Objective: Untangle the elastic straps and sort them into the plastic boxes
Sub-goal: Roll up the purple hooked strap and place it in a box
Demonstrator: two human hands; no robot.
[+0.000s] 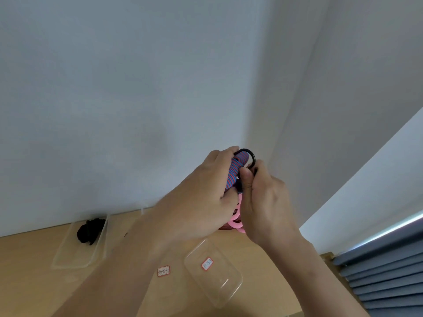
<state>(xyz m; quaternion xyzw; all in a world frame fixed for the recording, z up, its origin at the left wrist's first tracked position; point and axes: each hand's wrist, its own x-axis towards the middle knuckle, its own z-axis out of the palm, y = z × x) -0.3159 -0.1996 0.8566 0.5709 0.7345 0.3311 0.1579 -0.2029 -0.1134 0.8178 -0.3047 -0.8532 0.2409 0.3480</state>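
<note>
We see both hands raised above the desk [34, 282], meeting just right of the picture's middle against the pale wall [114, 88]. The left hand [201, 195] has its fingers [225, 197] clenched round a blue-and-red striped strap [235, 170], which stands nearly upright out of the fist. The right hand [265, 202], touching it at three o'clock, pinches a thin black loop [252, 156] between thumb and fingers. The loop arches over the top of the striped strap, and how the two are knotted is hidden inside the hands. Below the fists, at six o'clock, pink straps [235, 221] hang down, partly covered by the right palm; we cannot tell which hand carries them. At eight o'clock from the hands, against the wall, a clear box [66, 259] holds a heap of black straps [90, 232]. At six o'clock a second clear box [229, 291] lies on the desk with a red-edged label [207, 263], its writing too blurred to read. Just beside it at nine o'clock a second label [163, 271] shows; the left forearm covers whatever it is stuck to. Grey-blue blinds [389, 282] are cut off at the lower right edge.
</note>
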